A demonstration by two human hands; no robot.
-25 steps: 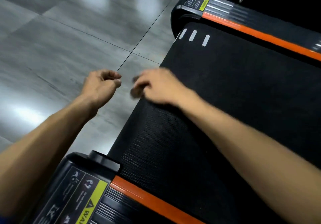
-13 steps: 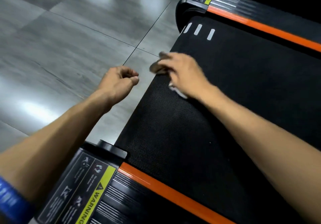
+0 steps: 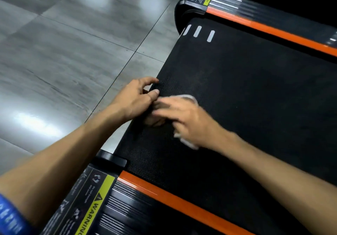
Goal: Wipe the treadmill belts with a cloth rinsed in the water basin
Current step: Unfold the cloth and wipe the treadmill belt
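The black treadmill belt (image 3: pixel 246 92) fills the right half of the view, and its rear edge runs diagonally beside the floor. My right hand (image 3: pixel 186 119) lies on a white cloth (image 3: pixel 189 98) and presses it onto the belt near that edge. Parts of the cloth stick out beyond the knuckles and under the wrist. My left hand (image 3: pixel 135 98) is at the belt's edge just left of the right hand, with fingers loosely curled and fingertips at the belt. It holds nothing that I can see. No water basin is in view.
Orange and black side rails flank the belt, one near (image 3: pixel 164 196) and one far (image 3: pixel 269 28). A yellow warning label (image 3: pixel 94 211) sits on the near end cap. Grey glossy floor tiles (image 3: pixel 63 56) spread out to the left.
My right hand slid the cloth back toward me along the belt's rear edge. My left hand moved right from over the floor to the belt edge, beside the right hand.
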